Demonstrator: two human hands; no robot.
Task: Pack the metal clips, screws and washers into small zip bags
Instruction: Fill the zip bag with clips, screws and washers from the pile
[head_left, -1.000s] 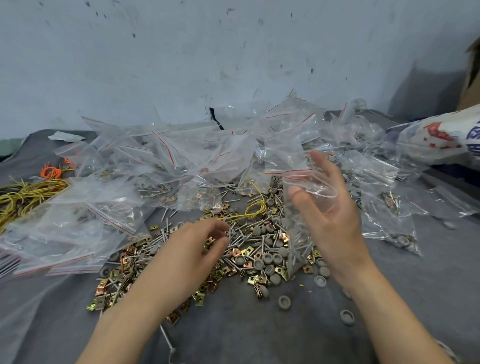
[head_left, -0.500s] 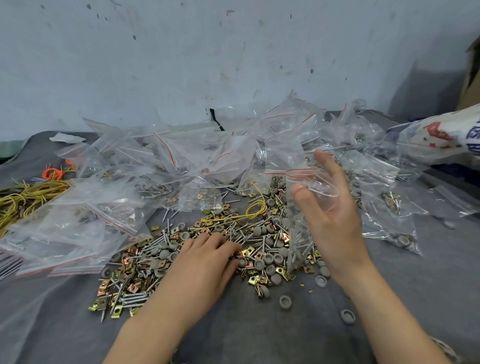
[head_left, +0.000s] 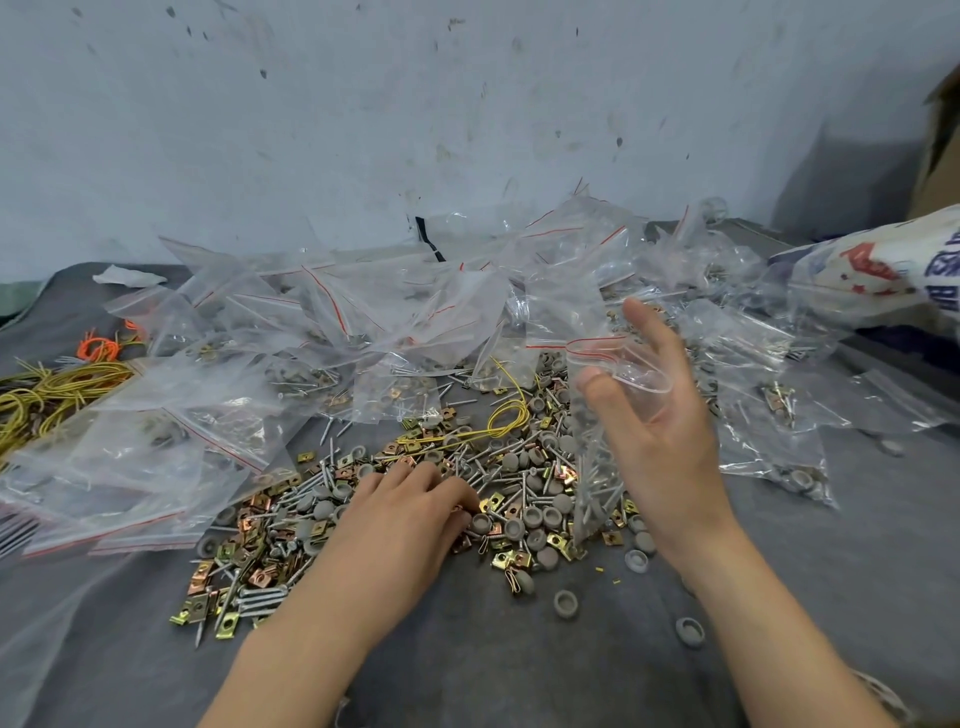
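Observation:
A loose pile of brass-coloured metal clips, screws and grey round washers lies on the grey cloth. My left hand rests palm down on the pile, its fingertips curled and pinching at small clips near a grey washer. My right hand is raised to the right of the pile. Its thumb and fingers hold the mouth of a clear zip bag apart. The bag hangs down to the pile with several screws inside.
A heap of clear red-striped zip bags fills the back of the cloth. Yellow wire bundles and orange ties lie far left, and a yellow wire loop lies on the pile. A printed sack sits at right.
My left hand has slid forward and to the right across the pile and now curls its fingertips into the clips. My right hand and the bag have stayed nearly still.

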